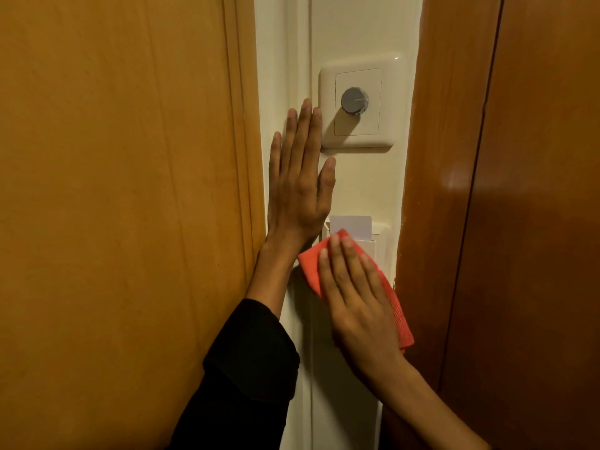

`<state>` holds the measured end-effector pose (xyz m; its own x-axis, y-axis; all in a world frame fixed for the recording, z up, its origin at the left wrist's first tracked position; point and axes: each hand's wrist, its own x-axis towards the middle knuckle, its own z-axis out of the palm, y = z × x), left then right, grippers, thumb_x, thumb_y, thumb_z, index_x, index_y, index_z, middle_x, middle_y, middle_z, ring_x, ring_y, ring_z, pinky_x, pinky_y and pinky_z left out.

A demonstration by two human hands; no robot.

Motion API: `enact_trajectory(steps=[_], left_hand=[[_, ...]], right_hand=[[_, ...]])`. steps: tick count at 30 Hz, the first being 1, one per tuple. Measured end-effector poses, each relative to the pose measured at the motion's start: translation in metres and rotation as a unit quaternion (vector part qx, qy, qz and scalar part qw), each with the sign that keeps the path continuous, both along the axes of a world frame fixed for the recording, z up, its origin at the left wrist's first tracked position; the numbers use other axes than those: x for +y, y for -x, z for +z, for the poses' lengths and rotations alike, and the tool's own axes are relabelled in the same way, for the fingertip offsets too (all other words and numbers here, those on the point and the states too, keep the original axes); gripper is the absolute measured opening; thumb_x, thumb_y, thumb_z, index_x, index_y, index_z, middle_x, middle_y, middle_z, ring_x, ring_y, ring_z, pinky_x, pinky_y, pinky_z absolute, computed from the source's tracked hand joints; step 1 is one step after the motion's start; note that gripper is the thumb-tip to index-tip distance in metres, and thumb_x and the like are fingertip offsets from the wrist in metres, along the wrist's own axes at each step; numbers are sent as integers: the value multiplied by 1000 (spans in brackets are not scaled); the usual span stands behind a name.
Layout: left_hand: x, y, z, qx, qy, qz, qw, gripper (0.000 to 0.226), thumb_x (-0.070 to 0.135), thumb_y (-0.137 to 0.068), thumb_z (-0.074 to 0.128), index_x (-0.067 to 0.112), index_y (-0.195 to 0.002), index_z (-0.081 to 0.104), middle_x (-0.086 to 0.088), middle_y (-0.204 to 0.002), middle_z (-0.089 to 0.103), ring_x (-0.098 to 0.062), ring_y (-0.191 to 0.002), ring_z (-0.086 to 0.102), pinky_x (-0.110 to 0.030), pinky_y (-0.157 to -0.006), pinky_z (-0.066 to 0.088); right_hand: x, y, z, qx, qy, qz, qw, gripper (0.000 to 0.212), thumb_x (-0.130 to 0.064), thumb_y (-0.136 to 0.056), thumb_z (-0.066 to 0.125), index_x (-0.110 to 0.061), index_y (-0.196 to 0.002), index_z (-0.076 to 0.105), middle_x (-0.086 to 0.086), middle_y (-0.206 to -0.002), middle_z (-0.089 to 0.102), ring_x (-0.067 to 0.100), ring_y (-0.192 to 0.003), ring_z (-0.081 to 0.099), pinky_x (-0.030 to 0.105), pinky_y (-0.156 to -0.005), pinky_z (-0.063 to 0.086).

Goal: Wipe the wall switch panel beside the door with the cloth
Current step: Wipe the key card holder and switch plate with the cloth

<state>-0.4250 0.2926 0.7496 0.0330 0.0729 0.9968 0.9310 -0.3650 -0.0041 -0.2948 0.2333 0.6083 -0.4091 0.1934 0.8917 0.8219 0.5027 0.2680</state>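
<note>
A red cloth (310, 266) is pressed flat against the cream wall under my right hand (357, 300), whose fingers lie stretched over it. The cloth covers most of a lower white wall panel (380, 237) that holds a white card (352, 226) in its top slot. Above it sits a second white panel (394, 102) with a grey round knob (354, 100). My left hand (300, 186) rests flat and open on the wall just left of the knob panel, fingers pointing up, holding nothing.
A light wooden door frame (130, 190) fills the left side, touching my left wrist. A darker glossy wooden door (519, 222) stands at the right, close to the cloth's edge. The strip of cream wall (363, 186) between them is narrow.
</note>
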Motion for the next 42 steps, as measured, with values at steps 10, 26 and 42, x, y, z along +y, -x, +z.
enact_trajectory(steps=[10,26,42], left_hand=[[1,2,-1,15,10,10,1000,60,33,-108,26,9,-162,17,-13,-171,16,-29,-162,12,-49,-132,6],[-5,1,-2,11,22,19,999,62,37,-107,24,7,-160,21,-16,-170,22,-32,-160,18,-52,-131,11],[-81,-17,-69,-182,116,-115,970,48,30,-109,43,21,-156,39,8,-163,41,-4,-154,34,-37,-128,33]], right_hand=[[1,-31,1,-22,51,-30,998,111,-5,-67,86,-1,-157,21,22,-166,17,36,-156,8,48,-129,6],[-2,-16,23,-106,54,4,993,116,-21,-60,91,-3,-155,27,19,-165,22,33,-157,6,46,-129,5],[-45,-110,14,41,274,218,936,85,-1,-84,61,-34,-154,27,-13,-165,23,1,-154,17,40,-124,25]])
